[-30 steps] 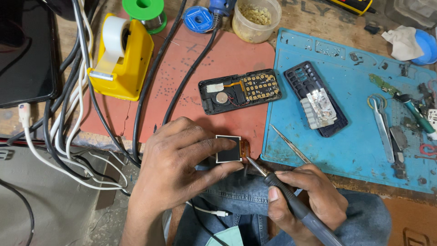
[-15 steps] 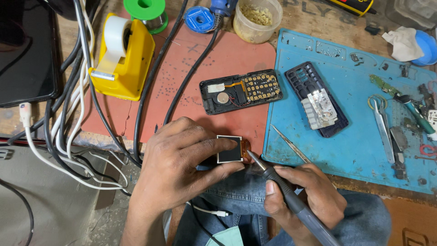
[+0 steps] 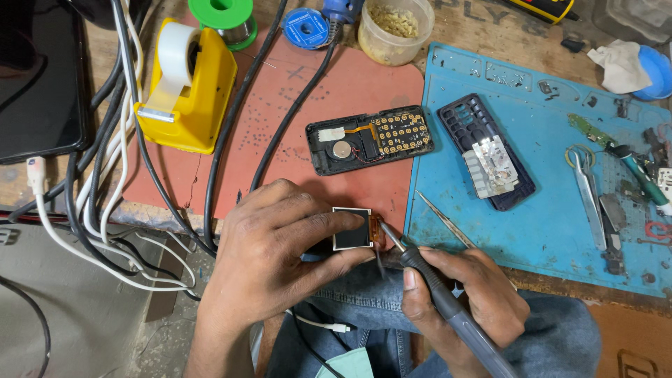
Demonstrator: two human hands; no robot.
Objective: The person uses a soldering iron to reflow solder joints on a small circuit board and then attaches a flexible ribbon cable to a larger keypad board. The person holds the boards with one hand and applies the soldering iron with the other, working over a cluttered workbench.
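My left hand (image 3: 273, 259) pinches a small square display module (image 3: 352, 229) with an orange flex strip, held above my lap at the bench's front edge. My right hand (image 3: 465, 301) grips a soldering iron (image 3: 448, 311), whose tip touches the flex strip on the module's right side. On the red mat lies an opened phone body (image 3: 369, 138) showing its keypad board and a round cell. A dark phone frame with a small board (image 3: 486, 154) lies on the blue mat (image 3: 553, 210).
A yellow tape dispenser (image 3: 189, 87), green solder spool (image 3: 224, 17), blue wick reel (image 3: 306, 28) and plastic jar (image 3: 399, 28) stand at the back. Cables (image 3: 105, 182) hang on the left. Tweezers (image 3: 444, 220), pliers (image 3: 588, 192) and small tools lie on the blue mat.
The iron's tip has crept a little closer onto the flex strip. My left hand has kept the module nearly still.
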